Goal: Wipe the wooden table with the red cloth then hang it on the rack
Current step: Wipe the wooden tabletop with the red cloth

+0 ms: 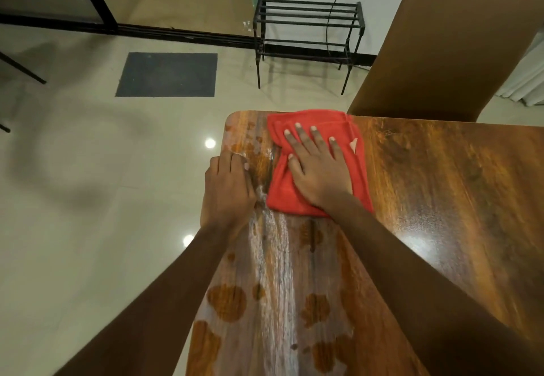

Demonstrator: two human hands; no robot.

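Pressing red cloth on wooden table, right hand flat, tag illegible

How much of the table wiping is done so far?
The right side of the brown wooden table looks dry. The right hand presses flat on the folded red cloth near its far corner; the left hand rests at its edge. White wet streaks and blotches nearer the camera are left to wipe. The black metal rack by the wall holds no cloth, so hanging comes last.

The wooden table bears the red cloth near its far left corner, amid wet streaks.
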